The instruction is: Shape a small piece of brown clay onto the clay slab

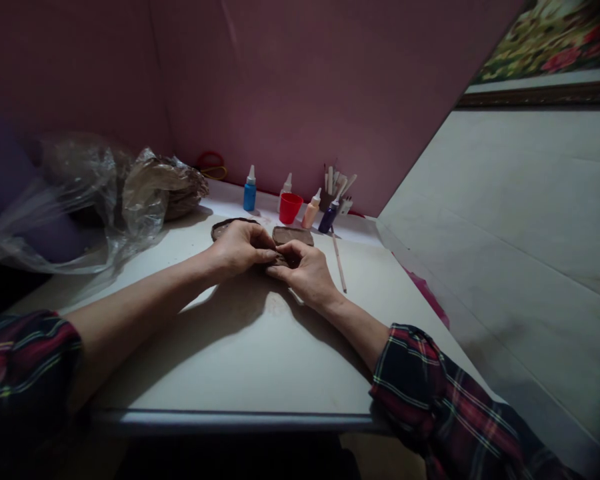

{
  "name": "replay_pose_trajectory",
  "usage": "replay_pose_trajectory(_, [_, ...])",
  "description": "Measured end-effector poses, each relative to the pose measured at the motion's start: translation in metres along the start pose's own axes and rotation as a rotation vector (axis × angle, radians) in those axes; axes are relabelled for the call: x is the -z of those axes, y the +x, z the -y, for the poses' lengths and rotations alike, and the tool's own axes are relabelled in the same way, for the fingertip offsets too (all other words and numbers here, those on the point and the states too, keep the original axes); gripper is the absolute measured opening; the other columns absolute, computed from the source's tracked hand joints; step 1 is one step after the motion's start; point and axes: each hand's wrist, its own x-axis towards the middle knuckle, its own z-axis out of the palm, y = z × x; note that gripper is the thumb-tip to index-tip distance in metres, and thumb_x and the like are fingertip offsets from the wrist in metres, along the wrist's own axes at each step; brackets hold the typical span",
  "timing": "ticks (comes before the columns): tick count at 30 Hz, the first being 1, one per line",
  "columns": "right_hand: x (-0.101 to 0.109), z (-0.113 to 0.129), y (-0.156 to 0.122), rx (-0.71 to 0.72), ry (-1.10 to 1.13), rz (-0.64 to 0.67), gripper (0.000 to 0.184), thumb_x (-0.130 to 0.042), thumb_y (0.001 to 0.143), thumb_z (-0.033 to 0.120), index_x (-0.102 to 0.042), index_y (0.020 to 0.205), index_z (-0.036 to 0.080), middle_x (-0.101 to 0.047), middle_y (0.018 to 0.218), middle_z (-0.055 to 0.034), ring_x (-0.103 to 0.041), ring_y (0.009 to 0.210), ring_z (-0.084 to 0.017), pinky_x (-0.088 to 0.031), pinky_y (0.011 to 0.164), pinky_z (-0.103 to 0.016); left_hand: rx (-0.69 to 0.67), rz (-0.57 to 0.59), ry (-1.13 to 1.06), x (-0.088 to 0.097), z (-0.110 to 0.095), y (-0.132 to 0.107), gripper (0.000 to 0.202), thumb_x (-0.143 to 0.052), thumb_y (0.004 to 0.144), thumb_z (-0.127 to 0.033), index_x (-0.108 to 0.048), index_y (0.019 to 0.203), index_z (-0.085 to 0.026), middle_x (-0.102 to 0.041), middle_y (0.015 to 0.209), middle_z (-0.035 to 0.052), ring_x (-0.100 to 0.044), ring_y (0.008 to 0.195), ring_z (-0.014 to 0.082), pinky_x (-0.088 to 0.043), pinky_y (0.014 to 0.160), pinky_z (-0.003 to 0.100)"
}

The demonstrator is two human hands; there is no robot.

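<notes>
My left hand [240, 248] and my right hand [305, 270] meet at the middle of a white table [240, 347], fingers curled and pinching a small dark lump of clay [280, 260] between them. Most of that lump is hidden by the fingers. Just behind my hands lie two flat brown clay slabs, one at the left [223, 228] and one at the right [294, 235].
A thin wooden stick [339, 263] lies right of my hands. At the back stand a blue bottle [249, 192], a red cup [290, 207], an orange bottle [311, 211], a dark purple bottle [329, 216] and a holder of tools [336, 183]. A crumpled plastic bag with clay [130, 193] fills the left.
</notes>
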Motion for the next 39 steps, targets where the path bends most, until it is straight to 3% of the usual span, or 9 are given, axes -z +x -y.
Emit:
replay_pose_trajectory(8, [-0.0023,-0.0028,-0.0010,0.030,0.029,-0.009,0.025,-0.075,0.065,0.025,-0.066,0.087,0.018,-0.069,0.081,-0.0025,-0.063,0.077,-0.018,-0.051,0.074,-0.034,-0.005,-0.042,-0.004,0.0000,0.0007,0.0016,0.017,-0.079,0.048,-0.021,-0.067,0.058,-0.017,-0.065,0.056,-0.0002,-0.058,0.054,0.0151,-0.045,0.055,0.028])
replay_pose_trajectory(16, [-0.0014,0.0012,0.0001,-0.012,0.031,-0.016,0.025,-0.074,0.066,0.025,-0.066,0.088,0.018,-0.069,0.082,-0.0028,-0.064,0.079,-0.018,-0.051,0.077,-0.034,-0.027,-0.011,0.017,0.0016,-0.0011,-0.0017,0.019,-0.076,0.054,-0.025,-0.068,0.068,-0.015,-0.068,0.066,0.0018,-0.061,0.063,0.0155,-0.046,0.061,0.027])
replay_pose_trajectory(23, [-0.0015,0.0009,0.0017,0.007,0.094,-0.117,0.026,-0.073,0.067,0.028,-0.065,0.090,0.018,-0.069,0.085,-0.0032,-0.064,0.079,-0.018,-0.051,0.078,-0.034,-0.142,-0.031,0.090,-0.0011,-0.0037,-0.0049,0.028,-0.070,0.067,-0.040,-0.068,0.078,-0.014,-0.068,0.074,0.0024,-0.061,0.071,0.0164,-0.045,0.065,0.026])
replay_pose_trajectory(30, [-0.0010,0.0029,0.0022,0.091,0.078,-0.150,0.022,-0.072,0.068,0.024,-0.065,0.089,0.018,-0.068,0.086,-0.0030,-0.062,0.079,-0.017,-0.051,0.079,-0.034,-0.093,0.053,0.047,-0.0019,0.0024,-0.0021,0.038,-0.071,0.066,-0.048,-0.069,0.080,-0.013,-0.070,0.077,0.0050,-0.063,0.074,0.0190,-0.045,0.063,0.026])
replay_pose_trajectory(35, [0.0002,0.0048,0.0009,0.095,0.041,-0.093,0.025,-0.071,0.070,0.025,-0.064,0.093,0.020,-0.067,0.090,-0.0024,-0.062,0.085,-0.018,-0.051,0.080,-0.035,-0.045,0.039,-0.074,-0.0022,0.0006,-0.0047,0.035,-0.074,0.064,-0.043,-0.069,0.081,-0.013,-0.071,0.078,0.0058,-0.064,0.073,0.0185,-0.046,0.066,0.027])
replay_pose_trajectory(39, [0.0004,0.0070,-0.0002,0.097,0.044,-0.043,0.037,-0.072,0.071,0.029,-0.059,0.105,0.021,-0.064,0.106,-0.0053,-0.061,0.092,-0.019,-0.052,0.080,-0.035,-0.015,-0.013,-0.154,-0.0020,-0.0026,-0.0070,0.028,-0.078,0.060,-0.031,-0.069,0.079,-0.013,-0.071,0.074,0.0037,-0.064,0.072,0.0177,-0.048,0.070,0.029])
